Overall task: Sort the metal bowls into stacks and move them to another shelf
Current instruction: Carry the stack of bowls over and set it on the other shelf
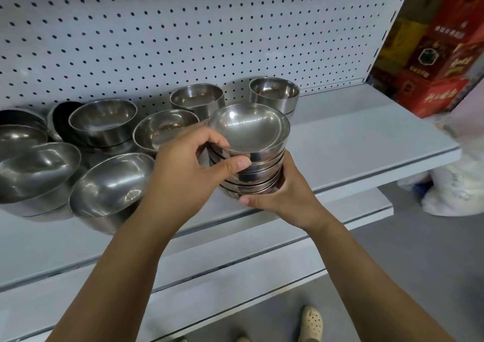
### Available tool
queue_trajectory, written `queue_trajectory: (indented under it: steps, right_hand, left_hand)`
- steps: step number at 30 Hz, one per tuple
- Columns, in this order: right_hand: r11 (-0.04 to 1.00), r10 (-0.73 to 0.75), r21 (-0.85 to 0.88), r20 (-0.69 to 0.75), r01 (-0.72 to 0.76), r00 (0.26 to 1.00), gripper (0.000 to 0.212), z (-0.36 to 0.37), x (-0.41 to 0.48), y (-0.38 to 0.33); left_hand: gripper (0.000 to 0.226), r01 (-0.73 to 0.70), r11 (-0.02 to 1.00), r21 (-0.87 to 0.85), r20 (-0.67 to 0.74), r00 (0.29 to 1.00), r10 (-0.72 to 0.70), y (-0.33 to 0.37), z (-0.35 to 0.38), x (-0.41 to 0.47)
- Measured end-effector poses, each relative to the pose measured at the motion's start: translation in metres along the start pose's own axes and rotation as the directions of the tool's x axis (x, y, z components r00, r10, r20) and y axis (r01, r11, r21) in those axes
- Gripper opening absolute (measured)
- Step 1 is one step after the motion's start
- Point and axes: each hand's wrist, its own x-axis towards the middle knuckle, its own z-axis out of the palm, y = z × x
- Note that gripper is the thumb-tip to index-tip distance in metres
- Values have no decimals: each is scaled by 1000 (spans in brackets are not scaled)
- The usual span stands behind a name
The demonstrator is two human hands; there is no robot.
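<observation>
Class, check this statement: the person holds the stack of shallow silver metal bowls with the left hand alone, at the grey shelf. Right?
No. The head view shows both hands holding the stack of shallow silver metal bowls: the left hand grips its side, the right hand cups its base, at the grey shelf.

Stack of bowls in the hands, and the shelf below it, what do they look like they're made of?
The stack of bowls looks like polished metal, probably stainless steel: mirror-like grey surfaces with sharp highlights and reflections. The shelf looks like sheet metal under a matte pale grey painted coat, though the coat hides the base material.
</observation>
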Motion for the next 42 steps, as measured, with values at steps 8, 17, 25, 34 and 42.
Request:
queue_trajectory:
  steps: [8,17,25,34,42]
  right_hand:
    - [998,-44,-50,-156,37,987,108,-74,-35,2]
    - [998,-17,-67,-401,-11,916,110,-209,-84,14]
    - [991,-32,-121,-590,-48,807,113,-371,-148,19]
    - [978,-4,-136,-767,-157,642,112,-514,-229,30]
    - [966,37,-94,-871,-240,490,106,-601,-268,49]
  left_hand:
    - [42,-74,990,-119,138,986,90,41,67,17]
    - [96,-36,923,-382,343,922,178,96,201,62]
    - [92,74,868,-491,543,805,239,184,362,83]
    - [79,134,791,-597,678,613,407,274,534,80]
    - [71,189,774,-604,743,486,461,324,649,95]
